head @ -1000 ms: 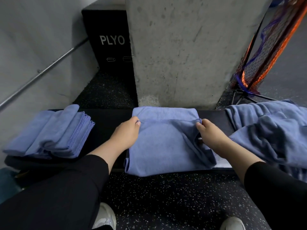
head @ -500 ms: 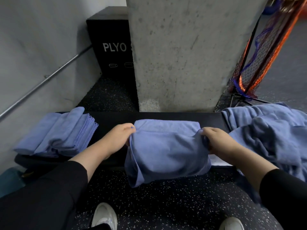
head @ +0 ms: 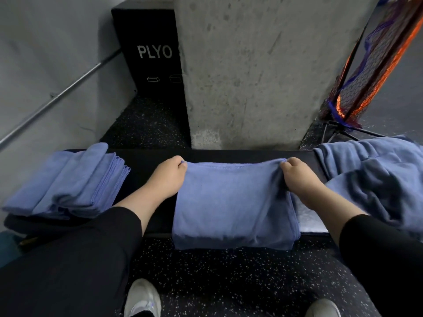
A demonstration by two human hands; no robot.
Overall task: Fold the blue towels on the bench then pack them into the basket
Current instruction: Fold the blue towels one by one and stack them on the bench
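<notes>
Both hands, L (head: 168, 177) & R (head: 299, 179), pinch the towel's (head: 233, 207) far corners; it lies mid-table (head: 146, 161), near edge hanging off. Keep corners level, pull taut, lay flat w/ edges matched, then move to stack (head: 68, 181). Unfolded pile (head: 377, 177) at right. Basket not seen.

Blue towel (head: 233, 202) draped over black bench (head: 146, 161), apparently folded double

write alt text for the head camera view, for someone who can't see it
A person's left hand and right hand pinch the top corners of a blue towel draped over a black bench. Folded towels lie to its left, unfolded towels to its right.
</notes>
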